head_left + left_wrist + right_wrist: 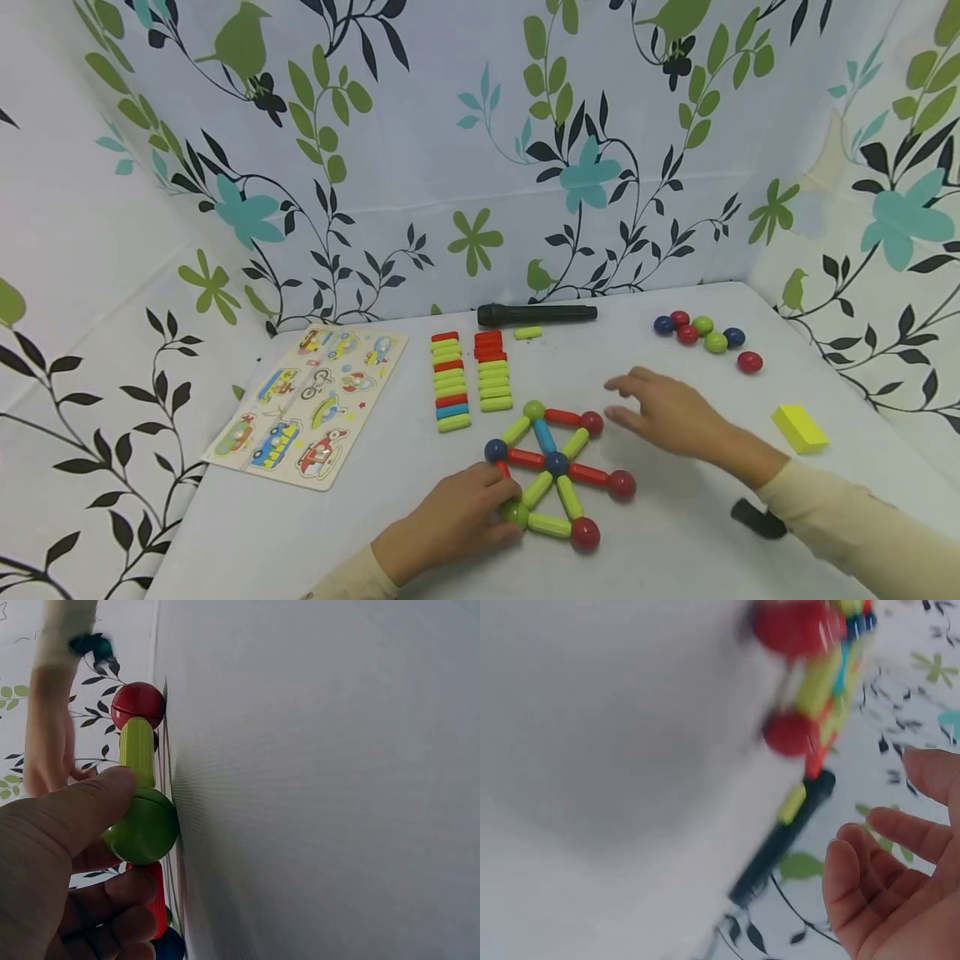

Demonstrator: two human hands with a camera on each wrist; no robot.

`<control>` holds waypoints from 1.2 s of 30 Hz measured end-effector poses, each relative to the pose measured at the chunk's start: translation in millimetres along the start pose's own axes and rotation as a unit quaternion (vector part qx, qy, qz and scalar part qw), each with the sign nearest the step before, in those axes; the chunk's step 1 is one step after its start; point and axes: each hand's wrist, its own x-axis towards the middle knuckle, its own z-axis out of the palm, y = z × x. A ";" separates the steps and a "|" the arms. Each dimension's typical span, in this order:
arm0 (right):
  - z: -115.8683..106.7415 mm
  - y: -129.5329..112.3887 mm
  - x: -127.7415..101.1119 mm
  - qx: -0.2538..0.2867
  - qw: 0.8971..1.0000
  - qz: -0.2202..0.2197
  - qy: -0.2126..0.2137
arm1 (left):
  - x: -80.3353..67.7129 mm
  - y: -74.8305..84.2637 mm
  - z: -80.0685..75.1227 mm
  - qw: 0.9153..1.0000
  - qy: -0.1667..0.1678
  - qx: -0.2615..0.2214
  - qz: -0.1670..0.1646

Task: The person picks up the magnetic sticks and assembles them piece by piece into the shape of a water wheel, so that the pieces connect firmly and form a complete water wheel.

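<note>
A wheel-like frame of coloured rods and balls lies on the table, with a dark blue ball [557, 463] at its hub. My left hand [459, 518] is at its near left corner. Thumb and fingers hold the green ball [144, 826] there, where a yellow-green rod [137, 750] and a red rod join it. Red balls [585, 533] mark the right-hand corners. To the right of the frame, my right hand [670, 414] is in the air with relaxed fingers and nothing in them; the red ball [592, 423] at the upper right corner is nearest.
Stacked rods [451, 383] stand in two columns behind the frame, near a black microphone [537, 314]. Several loose balls [702, 325] lie at the back right, a yellow block [799, 428] closer in. A picture puzzle board [307, 408] lies at left. Patterned cloth hangs behind.
</note>
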 end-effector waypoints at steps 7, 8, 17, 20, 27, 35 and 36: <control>-10.8 1.4 123.4 -0.138 0.987 -0.081 -0.004 | -0.4 0.6 -3.6 1.000 -0.006 -0.016 -0.007; -7.0 1.0 138.0 -0.148 0.985 -0.089 -0.014 | -0.3 1.0 -3.8 1.000 -0.008 -0.019 -0.006; 19.9 -12.2 196.7 -0.207 0.967 -0.124 -0.081 | -2.5 0.1 -1.7 1.000 -0.003 -0.030 0.004; 23.8 -14.5 200.9 -0.221 0.965 -0.108 -0.094 | -3.3 0.1 -2.4 1.000 0.003 -0.026 0.009; 35.7 -17.6 206.9 -0.221 0.967 -0.084 -0.089 | -6.3 -1.4 -4.9 1.000 0.011 -0.025 0.015; 44.7 -19.3 215.8 -0.225 0.970 -0.062 -0.073 | -6.5 -3.5 -3.6 1.000 0.008 -0.020 0.015; 45.0 -19.3 216.1 -0.222 0.970 -0.061 -0.073 | -6.5 -3.6 -3.3 1.000 0.007 -0.018 0.016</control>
